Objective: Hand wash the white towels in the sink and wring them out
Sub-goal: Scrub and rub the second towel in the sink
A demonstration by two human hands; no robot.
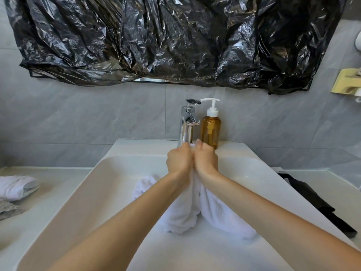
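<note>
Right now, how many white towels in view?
2, maybe more hidden. One towel in the sink, held by left hand and right hand. One folded towel on the left counter.

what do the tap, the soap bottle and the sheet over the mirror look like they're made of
Tap: likely chromed metal, with mirror-bright reflections.
Soap bottle: amber see-through plastic or glass, hard to say which; white pump, probably plastic.
Sheet: thin black plastic film, glossy and heavily crinkled.
</note>
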